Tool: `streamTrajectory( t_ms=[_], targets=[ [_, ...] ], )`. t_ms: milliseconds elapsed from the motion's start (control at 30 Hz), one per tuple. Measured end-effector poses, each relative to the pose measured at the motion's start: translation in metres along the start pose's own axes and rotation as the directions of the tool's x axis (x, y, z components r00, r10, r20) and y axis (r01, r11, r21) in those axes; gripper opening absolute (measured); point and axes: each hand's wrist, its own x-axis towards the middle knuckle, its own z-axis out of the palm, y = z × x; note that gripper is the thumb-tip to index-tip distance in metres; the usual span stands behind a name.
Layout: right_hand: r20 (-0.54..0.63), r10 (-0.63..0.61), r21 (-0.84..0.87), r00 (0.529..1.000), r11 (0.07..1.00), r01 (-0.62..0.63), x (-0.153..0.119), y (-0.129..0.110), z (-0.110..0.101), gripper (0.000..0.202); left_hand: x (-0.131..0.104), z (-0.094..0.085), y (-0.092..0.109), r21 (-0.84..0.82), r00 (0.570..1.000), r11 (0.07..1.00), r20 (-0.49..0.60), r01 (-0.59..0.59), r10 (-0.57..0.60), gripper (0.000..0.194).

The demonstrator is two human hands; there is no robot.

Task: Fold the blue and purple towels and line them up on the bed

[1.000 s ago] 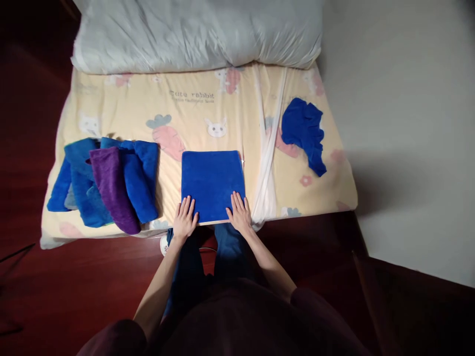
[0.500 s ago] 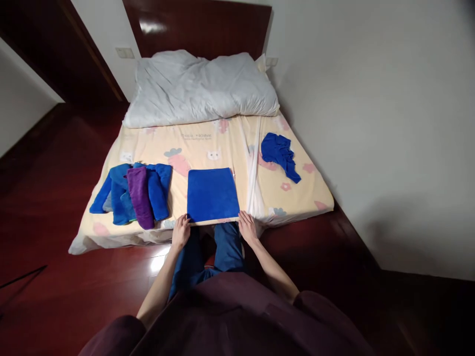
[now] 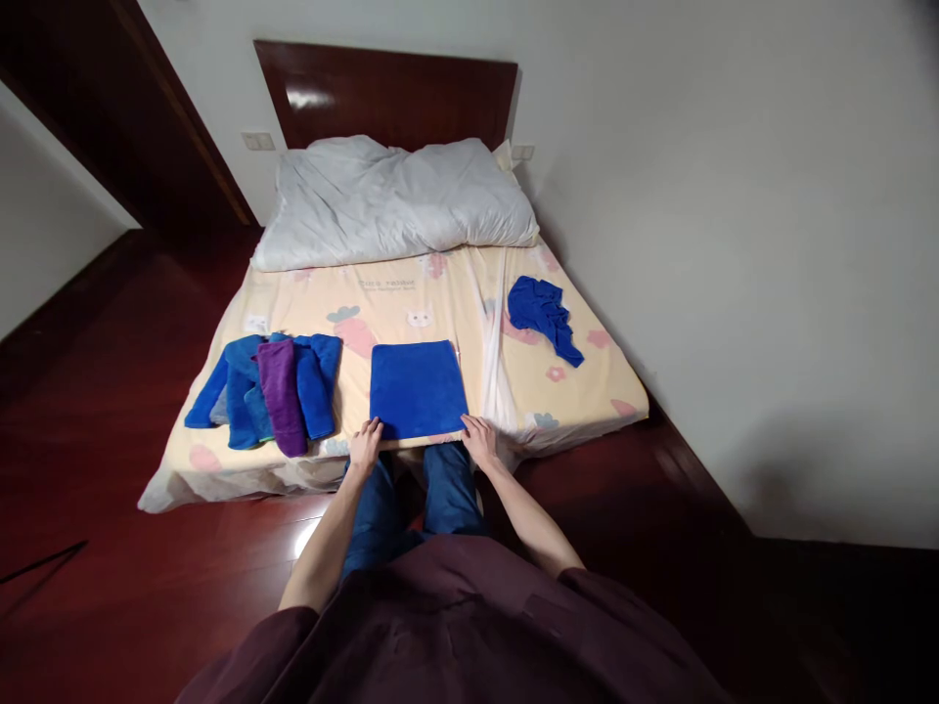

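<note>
Touching one flat blue cloth point(image 3: 418, 389) are one left hand point(image 3: 365, 445) and right hand point(image 3: 479, 441).

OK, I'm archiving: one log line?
flat square blue cloth: on yellow printed bedsheet | left hand: at near-left corner | right hand: at near-right corner

The yellow bed sheet point(image 3: 388, 321) has gray words point(image 3: 386, 283) on it: "Cute rabbit", in faint print. A 2nd line of tiny letters point(image 3: 390, 289) sits just under, but it's too sm. & blurry to read.
</note>
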Motion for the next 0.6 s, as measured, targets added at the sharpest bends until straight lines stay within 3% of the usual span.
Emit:
streamTrajectory(
  t_ms=[133, 233, 333, 500, 600],
  targets=[
    [0.058, 0.038, -0.054, 0.998, 0.998, -0.035, 0.012, -0.008, -0.003, 0.056, 0.007, -0.005, -0.003, -0.014, 1.000, 1.000, 0.010, -0.005, 0.005, 0.048],
    [0.129, 0.058, -0.092, 0.990, 0.995, -0.046, 0.020, -0.012, -0.007, 0.046, 0.006, -0.008, -0.007, -0.010, 1.000, 1.000, 0.020, -0.010, 0.010, 0.049],
    [0.122, 0.056, -0.059, 0.991, 0.997, -0.049, 0.016, -0.006, -0.010, 0.038, -0.005, -0.009, -0.011, 0.005, 1.000, 1.000, 0.016, -0.026, 0.025, 0.050],
    [0.051, -0.022, 0.167, 0.998, 0.986, 0.013, -0.005, 0.017, -0.006, 0.039, -0.025, -0.003, -0.020, -0.086, 0.999, 0.995, 0.005, -0.053, 0.054, 0.049],
    [0.017, 0.022, 0.381, 1.000, 0.924, -0.027, -0.008, 0.025, 0.005, 0.041, -0.023, 0.003, -0.025, -0.251, 0.997, 0.968, -0.060, 0.030, -0.046, 0.052]
  ],
)
